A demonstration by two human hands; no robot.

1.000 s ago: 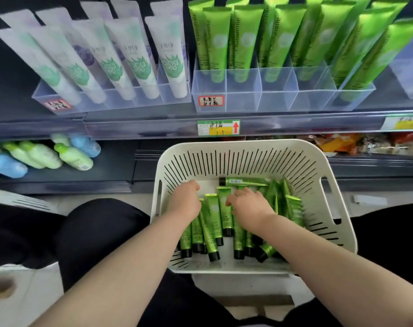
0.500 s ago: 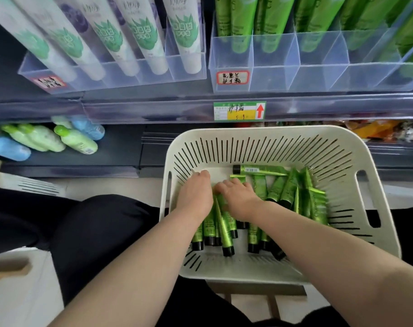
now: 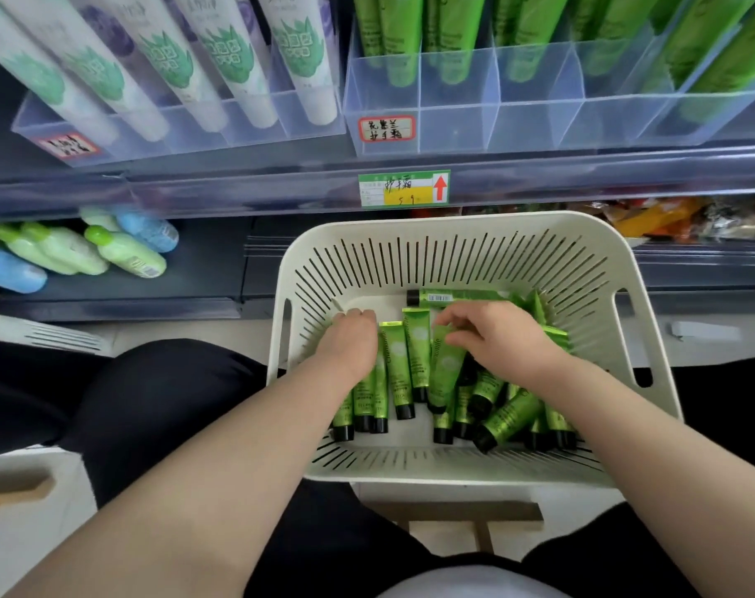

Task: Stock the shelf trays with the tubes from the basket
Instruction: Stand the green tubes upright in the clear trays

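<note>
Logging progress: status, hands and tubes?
Left hand curled over green black-capped tubes, grip unclear. Right hand pinches one tube. Both inside white slotted plastic basket; nothing obstructing.

bright, even indoor light, soft shadows; wide-angle bending at edges; upper tubes point(image 3: 220, 58) slightly motion-blurred.

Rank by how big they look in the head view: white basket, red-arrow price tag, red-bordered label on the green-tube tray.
1. White basket, by far largest.
2. Red-arrow price tag.
3. Red-bordered label, smallest, though it sits farther back.

One basket point(image 3: 453, 223), two clear trays point(image 3: 181, 138) point(image 3: 535, 123), two hands point(image 3: 352, 344) point(image 3: 505, 338).
</note>
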